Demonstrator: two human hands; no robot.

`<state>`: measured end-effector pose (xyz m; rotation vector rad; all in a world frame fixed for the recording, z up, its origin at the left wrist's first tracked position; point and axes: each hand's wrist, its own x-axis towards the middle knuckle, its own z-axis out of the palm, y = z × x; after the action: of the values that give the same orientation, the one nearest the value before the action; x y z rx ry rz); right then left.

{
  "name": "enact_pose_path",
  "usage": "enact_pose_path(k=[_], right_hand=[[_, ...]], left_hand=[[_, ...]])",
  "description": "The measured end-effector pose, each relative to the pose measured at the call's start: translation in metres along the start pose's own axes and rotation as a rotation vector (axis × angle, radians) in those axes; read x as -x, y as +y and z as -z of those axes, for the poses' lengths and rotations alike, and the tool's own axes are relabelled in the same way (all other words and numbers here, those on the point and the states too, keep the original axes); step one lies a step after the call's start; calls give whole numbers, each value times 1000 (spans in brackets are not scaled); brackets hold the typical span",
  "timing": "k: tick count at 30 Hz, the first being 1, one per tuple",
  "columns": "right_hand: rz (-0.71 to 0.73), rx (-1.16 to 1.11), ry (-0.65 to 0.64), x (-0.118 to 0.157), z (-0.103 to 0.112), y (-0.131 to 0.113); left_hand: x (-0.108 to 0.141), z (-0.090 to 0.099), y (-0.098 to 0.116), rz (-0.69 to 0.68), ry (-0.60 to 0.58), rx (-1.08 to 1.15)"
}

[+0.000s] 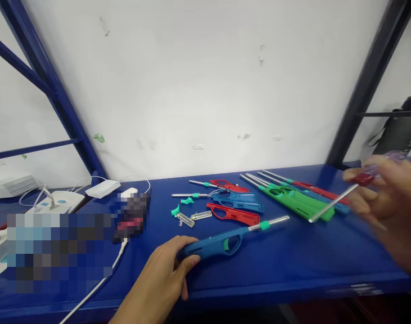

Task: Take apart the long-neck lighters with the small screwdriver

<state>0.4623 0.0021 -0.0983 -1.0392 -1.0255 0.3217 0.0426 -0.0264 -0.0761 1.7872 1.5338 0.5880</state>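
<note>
My left hand (166,272) grips the handle end of a blue gas lighter (214,243), whose metal barrel points right. A green trigger shows inside its loop. Off to the right, my right hand (384,211), partly blurred, is closed around the red and clear handle of a screwdriver (333,204); the metal shaft points down and left. Behind the held lighter lie opened red casing (234,213) and opened blue casing (239,198). Clear fuel tanks (185,219) and small green triggers (175,210) lie loose to their left.
Several whole lighters, among them a green lighter (296,202), lie at the right of the blue table (276,270). On the left are a white power strip (61,202), a white cable (93,288) and pixelated items. A dark blue frame (56,99) and white wall stand behind.
</note>
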Motion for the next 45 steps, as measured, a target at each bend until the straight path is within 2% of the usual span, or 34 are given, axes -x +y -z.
enact_pose_path(k=[2,3,5,7,10,13,18,22,30,37,45], right_hand=[[-235,-214,-83,15,-63,-46],[-262,-292,-103,25,-87,-61],[-320,-314,-197,48,-117,-73],[-367,-308,-319,68,-132,-66],[-371,-294,-425,84,-138,-48],[-341,-252,-429,87,-137,-40],[-212,-149,-432,92,-135,-51],[-98,-96,-455,102,-144,-66],[55,-58,-619,115,-168,-76],[82,-23,-574,111,-168,-80],[59,-71,-593,112,-171,-78]], left_hand=[[-1,-2,-2,21,4,20],[0,-3,-4,18,11,38],[2,-4,-8,13,22,58],[5,-5,-11,16,30,25],[8,-5,-14,-22,66,-85],[9,-7,-14,-92,106,-186],[8,-14,-9,-169,94,-285],[6,-18,-9,-279,111,-264],[6,-20,-10,-273,124,-228],[6,-22,-11,-271,129,-225],[5,-22,-13,-293,150,-215]])
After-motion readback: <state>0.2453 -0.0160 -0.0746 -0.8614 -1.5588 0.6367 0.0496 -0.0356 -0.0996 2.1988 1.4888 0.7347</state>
